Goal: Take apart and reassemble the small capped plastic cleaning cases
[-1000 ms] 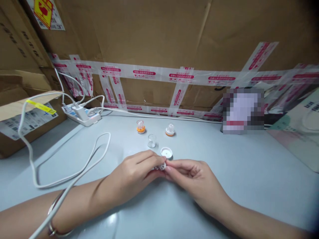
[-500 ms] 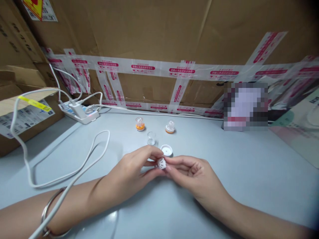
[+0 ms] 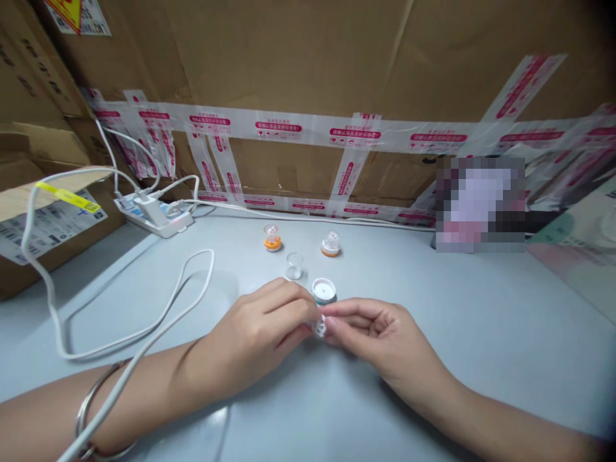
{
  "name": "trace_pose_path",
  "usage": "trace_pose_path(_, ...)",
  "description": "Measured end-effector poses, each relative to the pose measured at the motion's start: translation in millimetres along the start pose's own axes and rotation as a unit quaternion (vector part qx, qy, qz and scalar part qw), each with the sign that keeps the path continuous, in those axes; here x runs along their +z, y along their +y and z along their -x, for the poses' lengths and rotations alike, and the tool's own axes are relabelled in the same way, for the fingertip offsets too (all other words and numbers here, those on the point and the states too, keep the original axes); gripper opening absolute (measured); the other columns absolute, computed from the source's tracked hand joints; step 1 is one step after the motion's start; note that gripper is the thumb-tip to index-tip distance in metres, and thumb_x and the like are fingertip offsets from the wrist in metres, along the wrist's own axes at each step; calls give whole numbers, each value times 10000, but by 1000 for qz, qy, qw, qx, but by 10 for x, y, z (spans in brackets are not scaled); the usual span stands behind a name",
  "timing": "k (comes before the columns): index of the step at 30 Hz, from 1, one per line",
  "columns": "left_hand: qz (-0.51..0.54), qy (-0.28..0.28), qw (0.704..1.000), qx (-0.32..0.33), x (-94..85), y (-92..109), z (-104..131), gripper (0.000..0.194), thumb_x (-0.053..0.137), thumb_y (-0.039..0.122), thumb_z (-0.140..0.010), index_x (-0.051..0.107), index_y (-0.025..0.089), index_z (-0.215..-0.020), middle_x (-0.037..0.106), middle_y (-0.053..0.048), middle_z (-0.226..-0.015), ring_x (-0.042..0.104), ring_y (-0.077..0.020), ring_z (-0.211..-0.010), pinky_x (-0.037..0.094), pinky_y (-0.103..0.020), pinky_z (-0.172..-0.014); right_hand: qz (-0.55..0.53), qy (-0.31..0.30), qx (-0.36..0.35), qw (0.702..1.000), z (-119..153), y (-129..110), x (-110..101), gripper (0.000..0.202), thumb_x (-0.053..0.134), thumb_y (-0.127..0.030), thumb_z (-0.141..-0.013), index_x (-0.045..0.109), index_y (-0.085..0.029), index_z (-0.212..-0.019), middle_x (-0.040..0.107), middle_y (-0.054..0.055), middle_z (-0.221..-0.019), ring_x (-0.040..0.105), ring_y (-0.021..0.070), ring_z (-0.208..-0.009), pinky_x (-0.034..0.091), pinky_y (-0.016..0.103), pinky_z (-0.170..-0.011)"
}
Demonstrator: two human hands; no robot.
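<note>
Small white openwork piece (image 3: 319,327) at lower centre, held just above or against the surface (image 3: 414,282), which of the two not distinguishable; both hands closed on it, left hand (image 3: 269,327) from one side with fingers curled over and largely hiding it, right hand (image 3: 368,330) pinching from the other side between thumb and forefinger; fingertips of the two hands meet or nearly meet at the piece.

Just beyond the fingertips, a round white shallow cap (image 3: 324,290), open side up, on the surface; beyond it and to the left, a clear cup (image 3: 294,266), near the cap but apart from it; farther back, two small assemblies with clear tops, well apart from each other: orange-based unit (image 3: 272,239) at left, white-and-orange unit (image 3: 331,244) at right; both upright.

Outward left: white power strip (image 3: 154,215) with plugs inserted; white cable (image 3: 139,333) looping over the surface and crossing above the left forearm, which carries a silver bangle (image 3: 89,404); behind, large cardboard box (image 3: 298,64) with red-and-white printed tape; at right, a pixelated object, identity not readable.
</note>
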State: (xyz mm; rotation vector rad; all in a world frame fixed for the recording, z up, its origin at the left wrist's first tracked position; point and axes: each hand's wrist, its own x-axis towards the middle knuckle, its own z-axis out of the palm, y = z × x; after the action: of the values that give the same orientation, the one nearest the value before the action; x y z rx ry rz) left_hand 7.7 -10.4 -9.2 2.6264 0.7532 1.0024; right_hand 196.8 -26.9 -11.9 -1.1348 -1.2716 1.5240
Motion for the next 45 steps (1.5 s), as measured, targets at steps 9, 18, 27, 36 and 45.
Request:
trace_pose_path(9,-76,-41,996,1,46,-18,56,140,564,127,-852,585,154,-988,633,-47,-841,572,-164,-757,464,-266,-675,21,15,38,999,-38,34,-7,223,734,-347,-657,715,-177,-799,717,15,-690,679,143,-668,544,268,-684)
trace_pose_path(18,-77,-74,994,-12,69,-7,72,180,483,133,-904,570,165,-1058,651,-51,-939,587,-166,-814,484,-283,-725,-30,27,100,994,-62,-6,7,334,765,-272,-628,566,-182,-881,693,-33,-648,648,84,-630,483,188,-653)
trace_pose_path(27,-88,-41,995,22,136,-19,78,214,429,80,-910,600,144,-1021,675,-58,-900,599,-147,-736,501,-257,-647,4,11,76,997,-67,31,28,245,711,-126,-607,517,-181,-747,598,-85,-586,590,52,-573,429,159,-581)
trace_pose_path(36,-98,-1,994,41,152,-31,82,176,486,91,-887,612,141,-999,687,-75,-907,636,-157,-773,521,-250,-665,18,14,64,998,-103,32,-4,185,686,-106,-604,582,-165,-745,614,-59,-601,561,55,-567,422,164,-566)
trace_pose_path(45,49,0,998,-47,101,-72,2,175,558,78,-834,656,139,-965,698,-64,-945,644,-164,-852,512,-261,-774,-46,18,105,993,-125,4,-23,250,750,-298,-633,614,-161,-792,652,-24,-671,635,77,-637,507,203,-679)
